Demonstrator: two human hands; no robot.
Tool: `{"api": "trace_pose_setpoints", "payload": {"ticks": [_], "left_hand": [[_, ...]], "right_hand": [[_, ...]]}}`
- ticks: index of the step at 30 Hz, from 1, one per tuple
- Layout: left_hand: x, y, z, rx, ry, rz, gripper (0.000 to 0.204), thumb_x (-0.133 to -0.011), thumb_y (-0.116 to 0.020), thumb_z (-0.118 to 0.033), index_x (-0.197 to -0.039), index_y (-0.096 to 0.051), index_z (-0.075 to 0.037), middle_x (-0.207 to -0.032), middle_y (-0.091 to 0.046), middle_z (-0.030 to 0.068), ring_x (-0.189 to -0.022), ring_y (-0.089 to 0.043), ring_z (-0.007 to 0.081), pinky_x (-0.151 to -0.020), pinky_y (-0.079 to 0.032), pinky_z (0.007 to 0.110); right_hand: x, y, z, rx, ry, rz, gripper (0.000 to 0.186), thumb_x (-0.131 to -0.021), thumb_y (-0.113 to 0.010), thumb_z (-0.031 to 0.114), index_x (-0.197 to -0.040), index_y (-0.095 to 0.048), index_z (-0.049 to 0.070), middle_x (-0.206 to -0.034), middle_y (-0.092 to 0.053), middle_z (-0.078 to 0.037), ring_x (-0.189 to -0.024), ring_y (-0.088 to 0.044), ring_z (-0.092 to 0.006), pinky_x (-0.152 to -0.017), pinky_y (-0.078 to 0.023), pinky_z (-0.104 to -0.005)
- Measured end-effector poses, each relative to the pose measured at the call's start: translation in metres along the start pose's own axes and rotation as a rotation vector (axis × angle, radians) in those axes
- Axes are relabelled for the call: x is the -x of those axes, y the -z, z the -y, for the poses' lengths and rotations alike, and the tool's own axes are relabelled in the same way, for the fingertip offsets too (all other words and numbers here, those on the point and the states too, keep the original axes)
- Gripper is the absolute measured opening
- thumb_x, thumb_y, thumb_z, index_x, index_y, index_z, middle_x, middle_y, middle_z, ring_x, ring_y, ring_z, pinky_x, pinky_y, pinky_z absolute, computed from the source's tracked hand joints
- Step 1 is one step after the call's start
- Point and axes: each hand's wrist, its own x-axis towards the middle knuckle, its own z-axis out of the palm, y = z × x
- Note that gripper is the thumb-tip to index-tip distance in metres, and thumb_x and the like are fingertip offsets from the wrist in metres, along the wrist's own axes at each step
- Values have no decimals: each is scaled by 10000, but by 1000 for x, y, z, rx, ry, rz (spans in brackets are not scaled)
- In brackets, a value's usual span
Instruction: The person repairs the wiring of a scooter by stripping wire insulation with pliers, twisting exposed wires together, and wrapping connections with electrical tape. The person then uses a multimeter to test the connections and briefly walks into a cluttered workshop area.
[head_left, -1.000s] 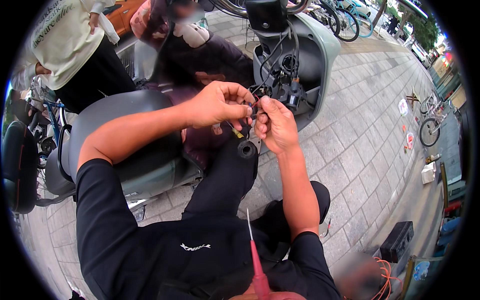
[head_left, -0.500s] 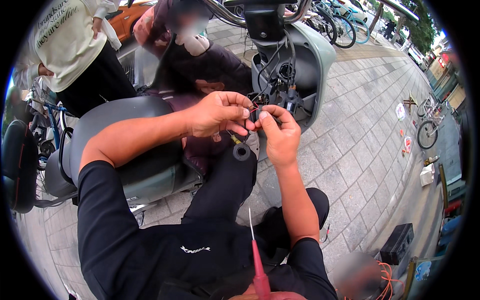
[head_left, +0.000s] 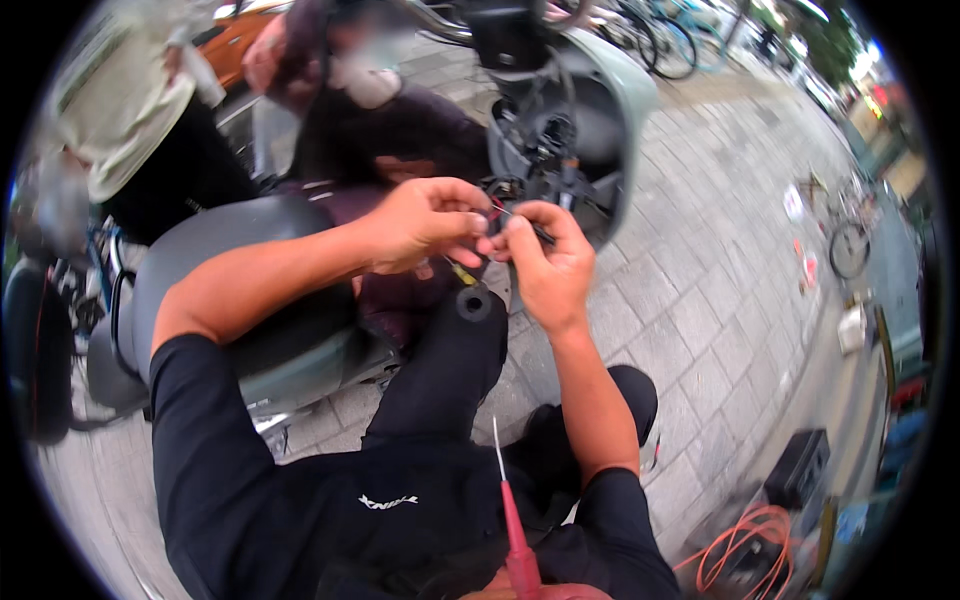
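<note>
My left hand (head_left: 437,226) and my right hand (head_left: 553,262) meet in front of the scooter's opened front (head_left: 610,130). Thumb and forefinger are pinched on both hands, with thin wires (head_left: 501,209), partly red, running between them. A short dark piece of cable shows under my right forefinger. Blur and fingers hide the exact wire ends. Below my left hand, a black ring-shaped roll (head_left: 473,303), apparently tape, rests by my knee, next to a small yellow piece (head_left: 463,276). A red-handled tool with a thin pointed shaft (head_left: 517,535) sticks up at the lower edge.
The scooter's black seat (head_left: 235,240) lies under my left forearm. A person in dark purple clothing (head_left: 410,130) is close beyond it, and another in a pale top (head_left: 130,110) stands far left. At lower right are a black case (head_left: 797,468) and a coiled orange cable (head_left: 745,540).
The view has shifted slightly and blurred. My hands stay together at the wires, my right fingertips turned a little. More of the orange cable shows at lower right.
</note>
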Motion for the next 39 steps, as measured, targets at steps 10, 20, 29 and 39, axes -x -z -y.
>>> {"api": "trace_pose_setpoints", "payload": {"ticks": [10, 20, 29, 39], "left_hand": [[5, -10, 25, -616, -253, -101, 321, -985, -684, -87, -1293, -596, -57, -1045, -632, 37, -968, -686, 140, -667, -572, 234], [-14, -144, 86, -973, -213, 930, 217, -908, -734, -67, -1122, -703, -53, -849, -655, 88, -683, -662, 187, -587, -520, 321], [-115, -206, 243, -1044, -173, 972, 270, -827, -783, -308, -727, -666, -86, -645, -677, 99, -599, -683, 324, -579, -549, 426], [-132, -273, 177, -882, 444, 902, 347, -923, -716, -338, -1050, -725, -16, -870, -742, 94, -784, -703, 175, -752, -563, 335]], "right_hand": [[108, 67, -1, -13, 37, -351, 181, -1032, -513, 45, -1147, -648, 9, -863, -650, -43, -691, -646, -88, -596, -515, -235], [181, 161, -35, 353, 55, -714, 180, -1013, -512, 41, -1124, -652, 28, -901, -652, -45, -672, -602, -93, -615, -507, -272], [147, 221, -54, 450, -193, -840, 216, -973, -556, 29, -1134, -699, 10, -1078, -705, -128, -895, -683, -189, -795, -543, -303], [176, 247, 21, 436, -630, -1023, 281, -992, -546, 127, -1189, -707, 9, -1122, -746, -174, -1045, -722, -261, -903, -554, -361]]}}
